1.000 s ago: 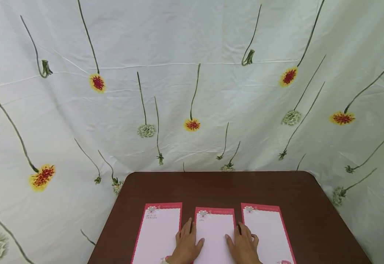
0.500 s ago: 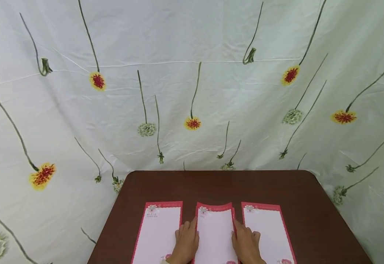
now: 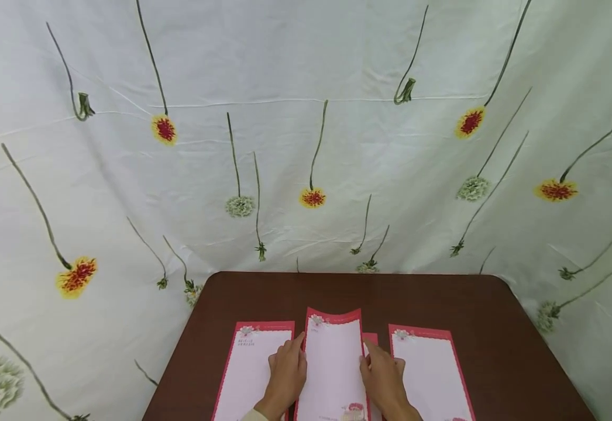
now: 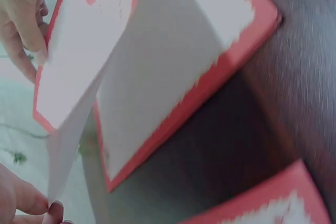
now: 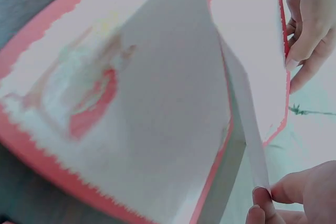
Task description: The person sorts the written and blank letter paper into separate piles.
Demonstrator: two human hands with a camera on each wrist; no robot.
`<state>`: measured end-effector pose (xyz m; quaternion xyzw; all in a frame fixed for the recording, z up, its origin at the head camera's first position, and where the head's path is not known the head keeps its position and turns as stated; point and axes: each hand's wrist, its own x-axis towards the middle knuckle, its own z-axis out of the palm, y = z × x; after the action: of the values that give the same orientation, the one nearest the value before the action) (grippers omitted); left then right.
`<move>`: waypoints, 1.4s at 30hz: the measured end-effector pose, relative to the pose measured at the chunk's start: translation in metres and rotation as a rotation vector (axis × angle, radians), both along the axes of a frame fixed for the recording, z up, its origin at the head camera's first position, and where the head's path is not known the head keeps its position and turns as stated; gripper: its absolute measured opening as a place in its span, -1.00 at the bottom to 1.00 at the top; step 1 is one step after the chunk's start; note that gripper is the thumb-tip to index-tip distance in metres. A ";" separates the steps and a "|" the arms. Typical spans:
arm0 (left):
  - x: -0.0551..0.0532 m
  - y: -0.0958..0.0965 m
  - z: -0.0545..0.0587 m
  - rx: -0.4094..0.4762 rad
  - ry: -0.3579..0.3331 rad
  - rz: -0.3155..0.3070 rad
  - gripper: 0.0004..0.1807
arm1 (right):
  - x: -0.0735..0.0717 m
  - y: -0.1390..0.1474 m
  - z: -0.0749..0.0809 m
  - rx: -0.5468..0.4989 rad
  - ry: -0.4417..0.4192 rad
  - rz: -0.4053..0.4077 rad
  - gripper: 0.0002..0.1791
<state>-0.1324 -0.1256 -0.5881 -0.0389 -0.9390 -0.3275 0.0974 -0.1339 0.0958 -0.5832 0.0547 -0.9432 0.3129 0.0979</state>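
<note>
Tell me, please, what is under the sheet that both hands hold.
Under the sheet is a red-edged pad, with a pinkish print near one corner. The pad lies on the table. Part of its page is covered, so any writing there cannot be seen.

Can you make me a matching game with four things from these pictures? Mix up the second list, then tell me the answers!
Things:
1. table
2. cloth
3. lifted paper
4. paper on the right

Matches:
A. pinched by the left hand and right hand
B. pale, with flowers
C. lying flat
D. dark brown

Right pairs: 1-D, 2-B, 3-A, 4-C
</note>
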 end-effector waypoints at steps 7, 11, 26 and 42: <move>-0.006 -0.029 0.006 -0.006 0.026 0.089 -0.60 | -0.010 -0.029 0.005 -0.021 0.018 0.046 -0.52; -0.007 -0.049 0.005 -0.020 0.054 0.158 -0.64 | -0.017 -0.053 0.004 -0.051 0.028 0.085 -0.51; 0.000 -0.115 0.001 -0.049 0.037 0.338 -0.63 | -0.029 -0.123 -0.005 -0.106 -0.066 0.228 -0.46; 0.009 -0.133 -0.010 -0.073 -0.112 0.361 -0.55 | -0.022 -0.148 -0.024 -0.068 -0.047 0.244 -0.46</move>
<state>-0.1231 -0.2587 -0.5984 0.1451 -0.9460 -0.2719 0.1008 -0.1555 -0.0521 -0.6076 0.1583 -0.9204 0.3553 0.0388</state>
